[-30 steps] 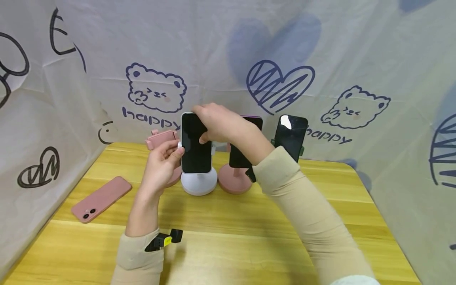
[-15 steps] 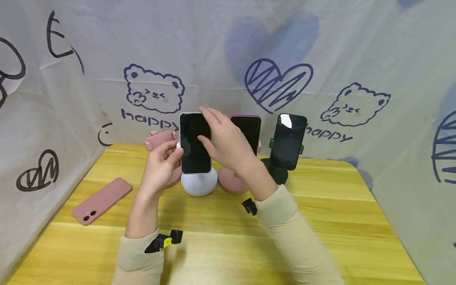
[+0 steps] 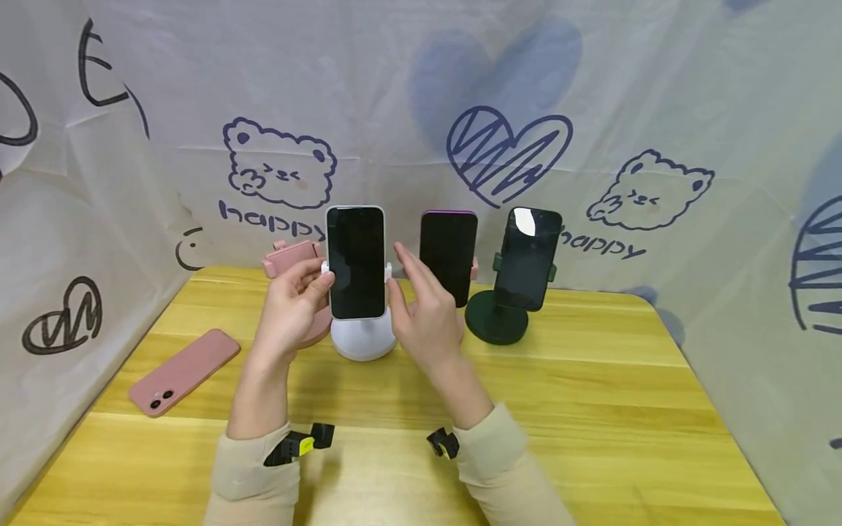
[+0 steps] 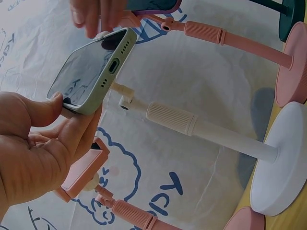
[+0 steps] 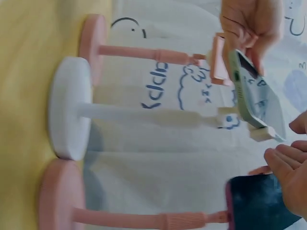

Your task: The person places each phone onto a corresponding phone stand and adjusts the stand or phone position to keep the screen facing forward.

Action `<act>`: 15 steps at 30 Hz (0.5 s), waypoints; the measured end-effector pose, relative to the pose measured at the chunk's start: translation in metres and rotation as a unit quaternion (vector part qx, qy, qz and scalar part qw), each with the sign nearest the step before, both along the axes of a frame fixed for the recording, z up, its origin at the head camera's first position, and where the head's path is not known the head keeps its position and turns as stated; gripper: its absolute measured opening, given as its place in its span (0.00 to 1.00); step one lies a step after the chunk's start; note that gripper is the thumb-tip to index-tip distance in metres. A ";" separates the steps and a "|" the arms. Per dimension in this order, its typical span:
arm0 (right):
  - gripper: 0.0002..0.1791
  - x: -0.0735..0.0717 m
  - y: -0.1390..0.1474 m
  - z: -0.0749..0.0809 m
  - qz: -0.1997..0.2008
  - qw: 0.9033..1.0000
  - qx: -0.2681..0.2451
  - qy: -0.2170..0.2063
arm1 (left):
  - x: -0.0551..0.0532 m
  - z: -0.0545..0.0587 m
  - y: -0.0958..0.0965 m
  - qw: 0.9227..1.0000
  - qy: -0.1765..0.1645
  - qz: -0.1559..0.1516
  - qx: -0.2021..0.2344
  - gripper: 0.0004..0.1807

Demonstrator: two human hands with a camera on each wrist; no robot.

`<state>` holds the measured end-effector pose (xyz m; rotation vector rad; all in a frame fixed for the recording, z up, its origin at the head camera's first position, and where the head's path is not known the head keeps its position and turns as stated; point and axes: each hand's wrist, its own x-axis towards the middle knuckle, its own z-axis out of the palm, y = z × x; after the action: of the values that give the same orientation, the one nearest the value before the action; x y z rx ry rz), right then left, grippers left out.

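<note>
A phone [image 3: 357, 263] with a pale green edge sits upright in the clamp of a white phone stand [image 3: 363, 342]. My left hand [image 3: 288, 313] pinches the stand's clamp arm at the phone's left edge, thumb in front and fingers behind. In the left wrist view, that hand [image 4: 43, 139] hides this side of the clamp. My right hand [image 3: 429, 321] is beside the phone's right edge, its fingers extended, near the other clamp arm [image 3: 388, 272]. The right wrist view shows its fingertips [image 5: 274, 160] just off that arm; whether they touch it I cannot tell.
Right of the white stand, a pink stand holds a purple-edged phone [image 3: 449, 252] and a dark green stand [image 3: 496, 321] holds a black phone [image 3: 528, 259]. Left is another pink stand [image 3: 292, 257], its clamp without a phone. A pink phone [image 3: 184, 372] lies face down on the table [image 3: 592, 409].
My right hand has come away from the phone's top and screen, down and back to its right side. The left hand stays at the left clamp arm.
</note>
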<state>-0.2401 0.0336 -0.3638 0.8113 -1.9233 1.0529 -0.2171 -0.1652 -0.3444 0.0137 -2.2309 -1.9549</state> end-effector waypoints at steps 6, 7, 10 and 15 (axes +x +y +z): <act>0.22 -0.001 -0.010 -0.019 0.011 0.999 -0.028 -0.014 | -0.001 0.002 -0.002 1.000 -0.008 0.003 -0.009 0.24; 0.22 -0.001 -0.012 -0.021 0.014 0.999 -0.036 -0.025 | -0.001 0.002 -0.002 1.000 -0.009 0.003 -0.009 0.24; 0.21 -0.001 -0.017 -0.026 0.027 0.994 -0.081 -0.073 | -0.001 0.001 -0.003 1.000 -0.005 0.001 -0.010 0.23; 0.20 0.001 -0.025 -0.028 0.039 0.964 -0.188 -0.185 | 0.000 0.001 -0.004 1.000 0.003 -0.007 -0.014 0.22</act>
<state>-0.2388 0.0083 -0.3915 0.5017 -1.9071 1.6521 -0.2171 -0.1689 -0.3437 -0.0123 -2.2599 -1.9280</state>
